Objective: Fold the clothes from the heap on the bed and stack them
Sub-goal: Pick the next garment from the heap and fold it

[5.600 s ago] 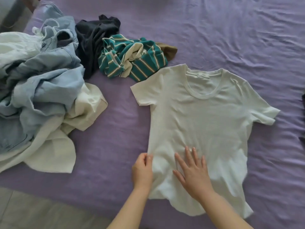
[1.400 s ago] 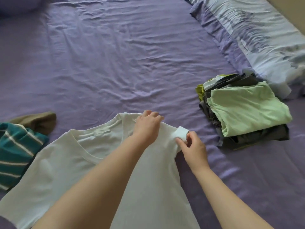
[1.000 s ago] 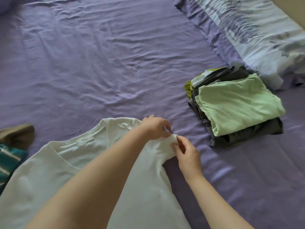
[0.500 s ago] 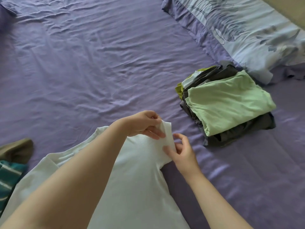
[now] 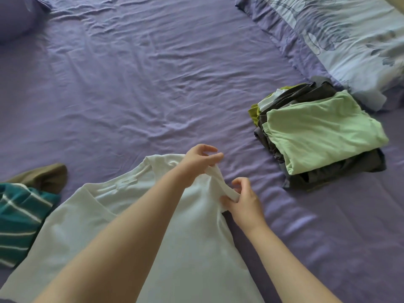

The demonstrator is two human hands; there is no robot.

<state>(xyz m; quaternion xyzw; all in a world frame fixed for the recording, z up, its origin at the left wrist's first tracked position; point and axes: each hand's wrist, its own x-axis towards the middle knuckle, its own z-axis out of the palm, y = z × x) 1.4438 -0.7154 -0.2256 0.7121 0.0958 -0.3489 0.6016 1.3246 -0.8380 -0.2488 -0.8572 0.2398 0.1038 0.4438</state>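
The purple bed carried a finished stack of folded clothes at the right, a light green piece on top, near the pillow. A white T-shirt lay spread in front of the person, not yet folded. At the left edge a striped teal garment and a brown one waited – how much more of the heap remained lay out of view, so the task seemed perhaps partway done. Both hands worked the shirt's right sleeve, lifted off the sheet: the left hand pinched its upper edge – fingers curled – while the right hand pinched its lower end.
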